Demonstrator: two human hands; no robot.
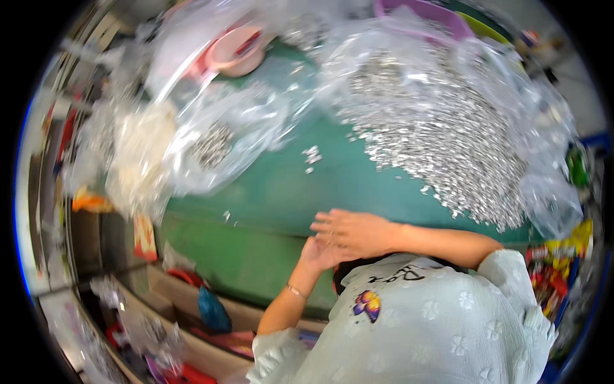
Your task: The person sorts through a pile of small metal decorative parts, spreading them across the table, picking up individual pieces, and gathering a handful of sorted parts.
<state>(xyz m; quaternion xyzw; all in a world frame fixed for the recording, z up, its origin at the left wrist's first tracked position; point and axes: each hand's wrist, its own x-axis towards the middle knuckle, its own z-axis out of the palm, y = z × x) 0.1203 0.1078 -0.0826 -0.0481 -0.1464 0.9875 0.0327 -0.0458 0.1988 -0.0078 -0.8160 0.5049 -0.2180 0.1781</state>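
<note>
My right hand (359, 232) lies across my left hand (322, 254) near the front edge of the green table. The right fingers are stretched out, slightly apart and pointing left, with nothing seen in them. Below it, my left hand touches the right palm; its fingers are mostly covered and blurred. Beyond my hands a few small silver metal pieces (311, 155) rest on the green tabletop (275, 185). To the right spreads a large heap of similar small metal pieces (457, 144), partly on clear plastic.
A clear plastic bag (246, 137) with metal pieces (213, 146) lies at the left. Behind it stands a pink bowl (236, 54), and a purple basin (428, 13) is at the far right. Open cardboard boxes (160, 288) hold bags at the lower left.
</note>
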